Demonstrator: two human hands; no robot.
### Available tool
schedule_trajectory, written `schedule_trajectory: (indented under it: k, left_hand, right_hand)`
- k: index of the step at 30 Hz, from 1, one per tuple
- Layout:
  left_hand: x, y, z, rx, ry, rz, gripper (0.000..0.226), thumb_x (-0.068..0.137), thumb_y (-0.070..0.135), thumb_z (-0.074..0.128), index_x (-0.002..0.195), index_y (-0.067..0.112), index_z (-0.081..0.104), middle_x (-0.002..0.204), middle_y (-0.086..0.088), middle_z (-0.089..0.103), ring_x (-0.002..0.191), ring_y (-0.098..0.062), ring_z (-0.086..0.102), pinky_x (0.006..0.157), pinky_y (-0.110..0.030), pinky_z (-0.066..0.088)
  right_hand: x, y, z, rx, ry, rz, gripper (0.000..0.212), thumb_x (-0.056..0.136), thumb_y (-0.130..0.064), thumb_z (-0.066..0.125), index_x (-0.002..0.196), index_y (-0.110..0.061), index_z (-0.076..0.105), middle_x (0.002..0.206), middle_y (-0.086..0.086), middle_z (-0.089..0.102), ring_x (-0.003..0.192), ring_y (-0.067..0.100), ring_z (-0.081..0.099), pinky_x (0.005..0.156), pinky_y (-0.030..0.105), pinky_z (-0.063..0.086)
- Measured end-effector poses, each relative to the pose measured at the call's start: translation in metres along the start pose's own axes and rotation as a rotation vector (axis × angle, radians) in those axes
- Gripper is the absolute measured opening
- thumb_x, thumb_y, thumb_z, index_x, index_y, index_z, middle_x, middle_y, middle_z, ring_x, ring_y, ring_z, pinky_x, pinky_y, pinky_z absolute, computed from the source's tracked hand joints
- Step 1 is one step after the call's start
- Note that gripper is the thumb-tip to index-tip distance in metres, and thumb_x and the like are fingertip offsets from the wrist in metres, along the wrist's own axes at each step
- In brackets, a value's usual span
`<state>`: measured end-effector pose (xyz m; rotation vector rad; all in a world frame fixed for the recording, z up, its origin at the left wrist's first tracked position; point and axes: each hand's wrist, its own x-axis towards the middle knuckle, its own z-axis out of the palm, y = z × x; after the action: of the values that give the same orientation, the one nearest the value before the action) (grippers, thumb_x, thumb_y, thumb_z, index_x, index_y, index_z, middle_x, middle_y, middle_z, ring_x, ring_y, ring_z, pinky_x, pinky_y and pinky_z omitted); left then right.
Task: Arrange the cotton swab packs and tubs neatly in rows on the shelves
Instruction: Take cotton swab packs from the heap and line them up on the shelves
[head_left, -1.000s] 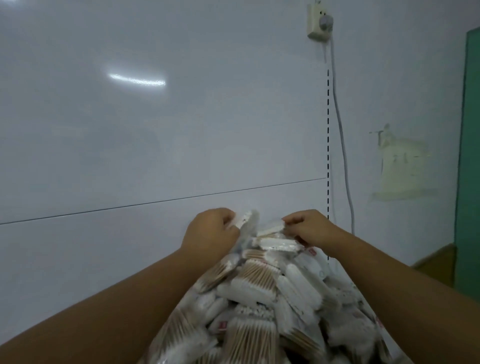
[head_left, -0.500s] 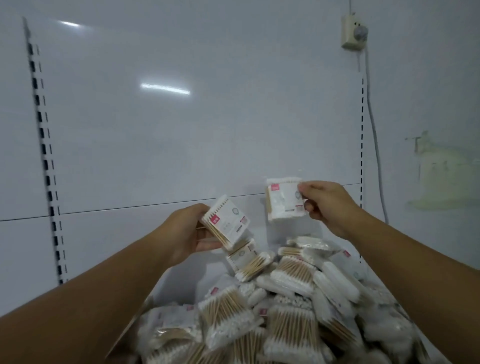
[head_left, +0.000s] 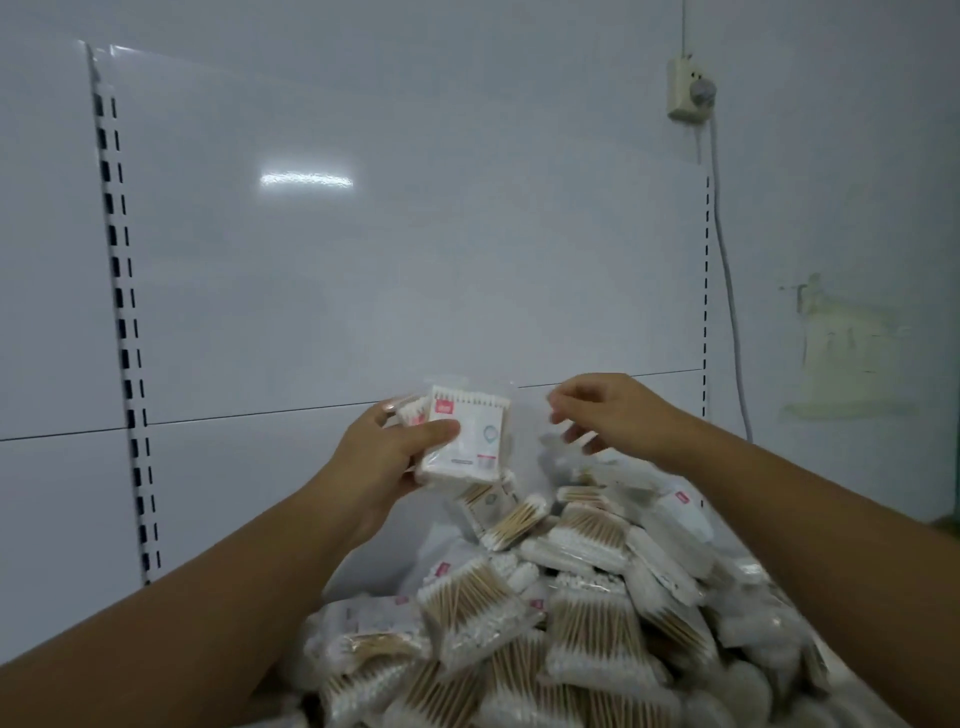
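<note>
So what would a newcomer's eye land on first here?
The heaped pile of cotton swab packs fills the bottom centre and right of the view. Just above it, the person's left grip holds a square pack up against the glossy white shelf back panel. The right grip hovers beside it, seemingly empty.

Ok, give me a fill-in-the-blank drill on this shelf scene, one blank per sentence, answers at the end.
1. The left hand grips a cotton swab pack whose corner label is ____.
2. The right hand, fingers loose, holds ____.
3. The pile of packs lies ____ the two hands.
4. The wall socket sits in the upper ____ of the view.

Answers: red; nothing; below; right
</note>
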<state>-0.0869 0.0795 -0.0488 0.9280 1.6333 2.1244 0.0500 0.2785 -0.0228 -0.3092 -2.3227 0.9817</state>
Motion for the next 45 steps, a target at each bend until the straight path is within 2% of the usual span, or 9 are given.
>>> schedule_trajectory:
  k: [3, 6, 14, 20, 26, 29, 34, 38, 45]
  left_hand:
    - [0.0, -0.004, -0.012, 0.023, 0.01, -0.01, 0.037, 0.082, 0.004, 0.07, 0.117, 0.009, 0.06, 0.101, -0.01, 0.074, 0.09, -0.028, 0.072, 0.068, -0.034, 0.055]
    - [0.0, -0.006, -0.012, 0.038, 0.02, -0.047, 0.03, 0.084, 0.005, 0.068, 0.113, 0.007, 0.061, 0.095, -0.01, 0.075, 0.085, -0.026, 0.073, 0.064, -0.031, 0.056]
    - [-0.005, -0.007, -0.011, 0.058, -0.003, -0.09, 0.028, 0.085, 0.007, 0.067, 0.113, 0.004, 0.063, 0.098, -0.013, 0.074, 0.087, -0.026, 0.071, 0.067, -0.03, 0.056]
    - [-0.011, -0.012, -0.02, 0.048, 0.031, -0.1, 0.022, 0.085, 0.008, 0.067, 0.106, 0.005, 0.065, 0.097, -0.013, 0.075, 0.082, -0.024, 0.07, 0.064, -0.03, 0.053]
    - [-0.017, -0.004, -0.026, -0.07, 0.006, -0.108, 0.024, 0.087, 0.007, 0.061, 0.11, 0.0, 0.063, 0.105, -0.018, 0.072, 0.076, -0.021, 0.072, 0.053, -0.024, 0.054]
    - [-0.032, 0.008, -0.04, -0.111, 0.002, -0.102, 0.024, 0.086, 0.012, 0.059, 0.109, 0.004, 0.061, 0.102, -0.019, 0.072, 0.068, -0.018, 0.07, 0.045, -0.019, 0.047]
    - [-0.088, 0.022, -0.094, -0.096, 0.089, -0.129, 0.038, 0.078, 0.016, 0.061, 0.114, 0.007, 0.06, 0.099, -0.016, 0.074, 0.08, -0.027, 0.073, 0.07, -0.04, 0.06]
    - [-0.152, 0.033, -0.163, -0.157, 0.248, -0.142, 0.051, 0.07, 0.021, 0.063, 0.118, 0.008, 0.057, 0.102, -0.018, 0.073, 0.083, -0.032, 0.073, 0.061, -0.041, 0.061]
    - [-0.305, 0.073, -0.325, -0.087, 0.512, -0.04, 0.045, 0.07, 0.02, 0.067, 0.114, 0.009, 0.063, 0.104, -0.013, 0.073, 0.088, -0.025, 0.072, 0.075, -0.037, 0.06]
  right_hand:
    - [-0.005, 0.04, -0.041, -0.505, -0.033, 0.169, 0.033, 0.09, -0.035, 0.063, 0.119, -0.017, 0.061, 0.115, 0.001, 0.062, 0.104, 0.019, 0.059, 0.09, 0.029, 0.045]
    - [-0.017, 0.064, -0.043, -0.451, -0.19, 0.333, 0.036, 0.087, -0.04, 0.067, 0.116, -0.02, 0.06, 0.112, 0.0, 0.061, 0.1, 0.022, 0.062, 0.082, 0.032, 0.05]
    - [-0.014, 0.08, -0.031, -0.234, 0.014, 0.17, 0.01, 0.085, -0.021, 0.072, 0.092, -0.014, 0.071, 0.081, -0.002, 0.068, 0.07, 0.01, 0.062, 0.053, 0.015, 0.044]
    - [-0.024, 0.07, -0.028, -0.118, 0.057, 0.07, 0.009, 0.089, -0.017, 0.067, 0.095, -0.012, 0.072, 0.09, 0.002, 0.071, 0.062, 0.005, 0.061, 0.042, 0.01, 0.038]
    - [-0.03, 0.024, -0.017, 0.085, 0.188, 0.023, 0.029, 0.1, -0.027, 0.047, 0.094, -0.009, 0.069, 0.087, 0.007, 0.071, 0.079, 0.022, 0.065, 0.071, 0.033, 0.056]
    - [-0.035, -0.018, 0.014, 0.25, 0.052, 0.033, 0.041, 0.103, -0.033, 0.039, 0.094, -0.006, 0.069, 0.084, 0.011, 0.072, 0.073, 0.022, 0.066, 0.063, 0.029, 0.057]
    - [-0.036, -0.08, 0.087, 0.283, -0.168, -0.099, 0.032, 0.1, -0.033, 0.043, 0.086, -0.012, 0.064, 0.065, 0.014, 0.063, 0.044, 0.014, 0.055, 0.04, 0.02, 0.042]
    - [-0.041, -0.142, 0.151, 0.377, -0.33, -0.132, 0.019, 0.097, -0.025, 0.052, 0.09, -0.014, 0.065, 0.065, 0.012, 0.064, 0.048, 0.018, 0.054, 0.04, 0.022, 0.045]
    - [-0.098, -0.275, 0.319, 0.523, -0.728, -0.106, 0.011, 0.091, -0.021, 0.06, 0.09, -0.011, 0.065, 0.077, 0.009, 0.069, 0.062, 0.02, 0.061, 0.052, 0.023, 0.055]
